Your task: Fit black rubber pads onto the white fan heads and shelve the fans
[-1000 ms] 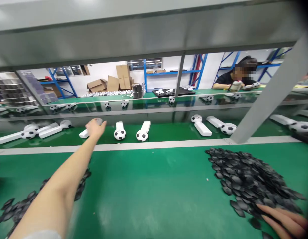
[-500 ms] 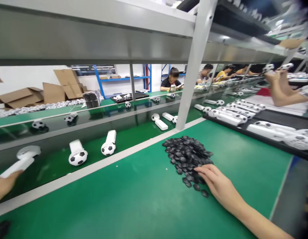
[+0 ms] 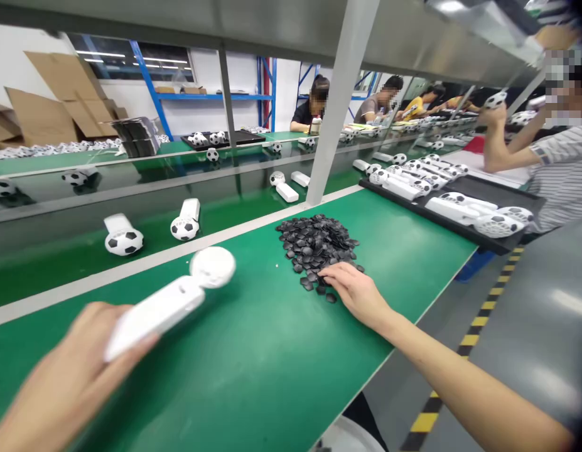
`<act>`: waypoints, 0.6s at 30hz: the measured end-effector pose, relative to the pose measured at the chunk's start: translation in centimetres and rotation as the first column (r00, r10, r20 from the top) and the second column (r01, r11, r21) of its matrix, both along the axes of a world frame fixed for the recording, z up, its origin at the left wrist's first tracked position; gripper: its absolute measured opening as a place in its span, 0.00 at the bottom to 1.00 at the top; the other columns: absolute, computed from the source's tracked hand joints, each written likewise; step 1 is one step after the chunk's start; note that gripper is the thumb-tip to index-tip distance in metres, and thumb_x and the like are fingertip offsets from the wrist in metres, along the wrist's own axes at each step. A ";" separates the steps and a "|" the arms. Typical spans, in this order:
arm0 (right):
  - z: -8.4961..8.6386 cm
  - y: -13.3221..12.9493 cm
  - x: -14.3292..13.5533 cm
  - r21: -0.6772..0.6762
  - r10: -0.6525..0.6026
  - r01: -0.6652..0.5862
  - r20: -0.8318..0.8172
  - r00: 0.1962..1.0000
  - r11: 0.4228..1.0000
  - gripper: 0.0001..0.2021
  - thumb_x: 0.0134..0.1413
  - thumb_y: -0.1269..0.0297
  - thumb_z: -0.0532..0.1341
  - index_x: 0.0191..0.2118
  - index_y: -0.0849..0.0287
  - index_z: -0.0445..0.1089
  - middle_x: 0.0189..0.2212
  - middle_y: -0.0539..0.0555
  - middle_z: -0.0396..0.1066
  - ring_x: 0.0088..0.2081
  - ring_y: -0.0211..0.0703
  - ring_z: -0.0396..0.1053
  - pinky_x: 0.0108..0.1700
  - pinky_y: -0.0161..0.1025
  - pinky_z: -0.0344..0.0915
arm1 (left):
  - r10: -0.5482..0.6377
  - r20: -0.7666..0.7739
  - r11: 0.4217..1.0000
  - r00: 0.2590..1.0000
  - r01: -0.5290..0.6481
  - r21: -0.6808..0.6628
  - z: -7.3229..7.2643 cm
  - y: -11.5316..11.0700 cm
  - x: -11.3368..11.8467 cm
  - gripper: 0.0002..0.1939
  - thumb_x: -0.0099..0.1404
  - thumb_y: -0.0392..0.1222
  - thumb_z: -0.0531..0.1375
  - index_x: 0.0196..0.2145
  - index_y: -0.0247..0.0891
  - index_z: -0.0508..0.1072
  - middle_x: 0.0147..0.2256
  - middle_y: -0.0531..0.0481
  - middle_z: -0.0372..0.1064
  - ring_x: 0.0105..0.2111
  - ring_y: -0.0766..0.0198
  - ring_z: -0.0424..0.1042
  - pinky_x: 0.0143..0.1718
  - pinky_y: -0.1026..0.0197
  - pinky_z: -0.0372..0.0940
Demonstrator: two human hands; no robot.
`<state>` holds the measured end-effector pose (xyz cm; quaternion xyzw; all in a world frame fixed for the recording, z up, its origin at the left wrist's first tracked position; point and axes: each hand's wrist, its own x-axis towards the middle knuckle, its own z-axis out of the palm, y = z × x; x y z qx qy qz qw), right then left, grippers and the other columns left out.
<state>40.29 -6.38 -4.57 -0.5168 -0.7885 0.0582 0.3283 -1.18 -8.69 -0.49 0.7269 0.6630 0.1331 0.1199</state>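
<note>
My left hand [image 3: 69,370] grips the handle of a white hand-held fan [image 3: 171,301] whose round head is plain white and points away from me, above the green table [image 3: 253,364]. My right hand [image 3: 356,292] rests with its fingers spread on the near edge of a heap of small black pieces [image 3: 316,245]. Whether the fingers hold a piece I cannot tell.
Two finished fans with football heads [image 3: 123,238] [image 3: 184,225] lie on the green conveyor behind the table. A grey post [image 3: 335,107] stands behind the heap. A black tray of white fans [image 3: 460,210] lies at right, where a person in a striped shirt [image 3: 561,169] works. Several people sit across the line.
My left hand has lifted the white fan off the conveyor and brought it toward me over the table. My view has swung right, and my right hand stays on the black pieces.
</note>
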 end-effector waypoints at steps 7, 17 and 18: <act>2.2 -1.3 -1.4 -0.100 0.102 -0.108 -0.065 0.993 0.989 0.06 0.56 0.69 0.54 0.34 0.58 0.68 0.33 0.52 0.70 0.35 0.40 0.68 0.40 0.38 0.65 | -0.300 -0.108 0.948 0.948 0.285 -0.140 0.5 -0.3 9.0 0.23 0.56 0.60 0.51 0.42 0.42 0.66 0.39 0.44 0.63 0.37 0.50 0.64 0.38 0.48 0.60; 3.3 -0.5 -5.9 -0.004 0.352 -0.352 -0.009 0.936 0.936 0.03 0.56 0.70 0.56 0.34 0.59 0.67 0.31 0.51 0.69 0.34 0.39 0.65 0.38 0.40 0.60 | -0.489 0.110 0.865 0.866 0.497 -0.072 0.6 4.9 16.8 0.44 0.46 0.60 0.60 0.57 0.42 0.50 0.53 0.44 0.57 0.50 0.50 0.61 0.45 0.53 0.60; 3.1 -0.3 -6.2 -0.005 0.360 -0.360 0.009 0.933 0.933 0.03 0.55 0.70 0.56 0.34 0.59 0.67 0.31 0.51 0.69 0.34 0.39 0.64 0.38 0.40 0.59 | -0.476 0.138 0.868 0.869 0.489 -0.085 0.4 5.1 16.9 0.41 0.47 0.61 0.59 0.55 0.42 0.53 0.51 0.45 0.60 0.47 0.51 0.63 0.42 0.54 0.62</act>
